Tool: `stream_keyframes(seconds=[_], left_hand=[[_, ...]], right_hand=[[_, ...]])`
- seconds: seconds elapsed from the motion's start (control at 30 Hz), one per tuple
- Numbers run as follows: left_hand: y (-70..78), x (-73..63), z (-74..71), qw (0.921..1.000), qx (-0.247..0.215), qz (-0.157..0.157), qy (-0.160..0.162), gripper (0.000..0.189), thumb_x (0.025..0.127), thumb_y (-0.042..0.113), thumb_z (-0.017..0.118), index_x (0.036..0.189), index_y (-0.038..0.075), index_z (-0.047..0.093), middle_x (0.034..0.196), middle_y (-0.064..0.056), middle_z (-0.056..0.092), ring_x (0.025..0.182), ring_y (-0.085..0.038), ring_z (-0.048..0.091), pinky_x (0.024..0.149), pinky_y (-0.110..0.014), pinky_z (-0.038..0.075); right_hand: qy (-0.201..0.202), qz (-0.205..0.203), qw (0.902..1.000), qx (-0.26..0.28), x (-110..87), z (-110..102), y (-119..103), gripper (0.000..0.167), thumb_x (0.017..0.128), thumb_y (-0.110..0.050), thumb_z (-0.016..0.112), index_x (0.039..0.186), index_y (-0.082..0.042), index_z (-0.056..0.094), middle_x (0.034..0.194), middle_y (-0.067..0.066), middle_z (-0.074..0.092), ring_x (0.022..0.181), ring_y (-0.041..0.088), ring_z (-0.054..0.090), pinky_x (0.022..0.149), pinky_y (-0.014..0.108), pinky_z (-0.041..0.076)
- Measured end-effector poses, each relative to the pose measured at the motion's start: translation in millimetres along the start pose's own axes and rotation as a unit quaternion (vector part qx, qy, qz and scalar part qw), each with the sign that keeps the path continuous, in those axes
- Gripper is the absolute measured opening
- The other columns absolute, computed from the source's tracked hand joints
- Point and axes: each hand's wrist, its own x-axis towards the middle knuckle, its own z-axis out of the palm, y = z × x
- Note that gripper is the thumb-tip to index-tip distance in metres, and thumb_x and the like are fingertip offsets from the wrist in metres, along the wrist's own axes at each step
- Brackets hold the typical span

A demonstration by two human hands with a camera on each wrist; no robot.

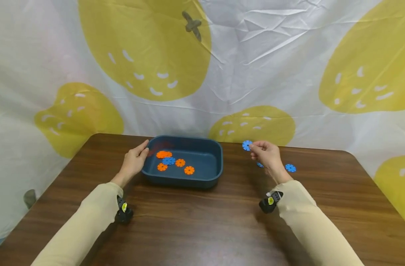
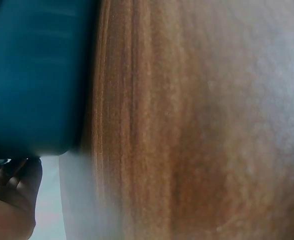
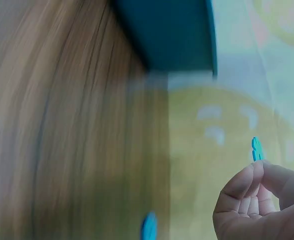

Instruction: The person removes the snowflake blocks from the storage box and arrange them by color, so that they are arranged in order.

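My right hand (image 1: 268, 157) pinches a blue notched plastic disc (image 1: 246, 145) between thumb and fingertips, raised above the table to the right of a dark blue rectangular bin (image 1: 205, 180). From the right wrist, that disc (image 3: 257, 149) appears nearly edge-on. My left hand (image 1: 134, 162) holds the bin's left end by the rim; part of its grip is hidden in the left wrist view, where the bin's side (image 2: 32, 85) fills the upper left. Inside the bin lie several orange discs (image 1: 189, 170) and blue discs (image 1: 168, 161), some overlapping.
A blue disc (image 1: 290, 168) lies on the brown wooden table (image 1: 195, 221) right of my right hand. Another blue disc (image 1: 260, 164) is partly hidden behind that hand. A white cloth with yellow fruit shapes (image 1: 252, 122) hangs behind the table's far edge.
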Motion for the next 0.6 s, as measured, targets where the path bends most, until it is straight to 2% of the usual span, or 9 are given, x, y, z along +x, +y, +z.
stream_keyframes(seconds=[0.03,0.07,0.1,0.13,0.27,0.37,0.47,0.53,0.6], left_hand=[[-0.2,0.1,0.4,1.0000,0.002,0.000,0.001,0.046,0.103,0.020,0.036,0.147,0.007,0.031,0.116,-0.027,0.058,0.067,-0.028,0.046,0.073,-0.037,0.039],[-0.1,0.1,0.5,1.0000,0.004,0.002,0.002,0.046,0.103,0.020,0.036,0.147,0.007,0.031,0.114,-0.028,0.058,0.065,-0.027,0.044,0.073,-0.037,0.039],[0.1,0.0,0.6,1.0000,0.006,0.004,0.004,0.046,0.103,0.020,0.036,0.147,0.006,0.031,0.124,-0.027,0.055,0.071,-0.028,0.047,0.076,-0.038,0.039],[0.0,0.1,0.4,1.0000,0.004,0.003,0.003,0.046,0.103,0.020,0.036,0.147,0.006,0.031,0.119,-0.028,0.057,0.068,-0.029,0.044,0.076,-0.038,0.039],[0.4,-0.1,-0.2,0.9999,0.007,0.005,0.006,0.046,0.103,0.021,0.036,0.147,0.006,0.032,0.131,-0.025,0.052,0.079,-0.030,0.049,0.080,-0.039,0.039],[1.0,0.1,-0.2,1.0000,0.004,0.003,0.001,0.047,0.103,0.021,0.036,0.147,0.007,0.030,0.113,-0.028,0.059,0.068,-0.026,0.045,0.074,-0.037,0.039],[1.4,0.5,0.1,1.0000,0.006,0.004,-0.001,0.047,0.103,0.022,0.035,0.148,0.008,0.029,0.089,-0.025,0.056,0.059,-0.020,0.038,0.070,-0.035,0.037],[1.3,0.3,0.4,1.0000,0.006,0.003,-0.001,0.047,0.103,0.022,0.036,0.148,0.008,0.030,0.085,-0.023,0.054,0.055,-0.019,0.035,0.067,-0.034,0.037],[0.9,0.1,0.5,0.9999,0.009,0.006,0.002,0.047,0.103,0.022,0.036,0.147,0.007,0.030,0.088,-0.024,0.057,0.056,-0.018,0.036,0.068,-0.033,0.037]], right_hand=[[0.011,0.000,0.9999,0.003,-0.1,-9,3,0.011,0.092,-0.007,0.059,0.097,0.001,0.053,0.064,-0.010,0.059,0.057,0.000,0.057,0.059,0.017,0.052],[0.021,0.000,0.9997,0.007,-0.2,-18,6,0.011,0.091,-0.006,0.059,0.096,0.002,0.054,0.062,-0.011,0.059,0.055,0.000,0.057,0.057,0.016,0.052],[0.029,0.000,0.9996,0.006,-0.1,-28,9,0.011,0.091,-0.006,0.059,0.096,0.002,0.054,0.061,-0.012,0.059,0.055,0.000,0.057,0.056,0.016,0.052],[0.040,-0.003,0.9992,0.002,-0.3,-37,12,0.011,0.091,-0.006,0.059,0.096,0.003,0.054,0.061,-0.012,0.059,0.054,-0.001,0.057,0.056,0.016,0.052],[0.089,0.001,0.9955,-0.032,-1.3,-74,24,0.008,0.091,-0.006,0.059,0.092,0.001,0.057,0.058,-0.015,0.059,0.052,-0.002,0.057,0.053,0.015,0.051],[0.122,0.019,0.9906,-0.059,-1.9,-99,32,0.008,0.091,-0.006,0.059,0.091,0.002,0.058,0.056,-0.017,0.058,0.052,-0.003,0.057,0.052,0.015,0.051],[0.140,0.038,0.9858,-0.085,-2.2,-118,39,0.012,0.091,-0.006,0.058,0.096,0.005,0.057,0.056,-0.017,0.057,0.052,-0.003,0.057,0.052,0.015,0.051],[0.146,0.051,0.9832,-0.097,-2.6,-127,43,0.013,0.090,-0.007,0.058,0.097,0.005,0.057,0.056,-0.017,0.056,0.051,-0.003,0.057,0.052,0.016,0.052],[0.151,0.061,0.9812,-0.105,-3.7,-134,46,0.015,0.090,-0.007,0.058,0.098,0.005,0.056,0.056,-0.016,0.056,0.051,-0.003,0.056,0.052,0.016,0.052]])
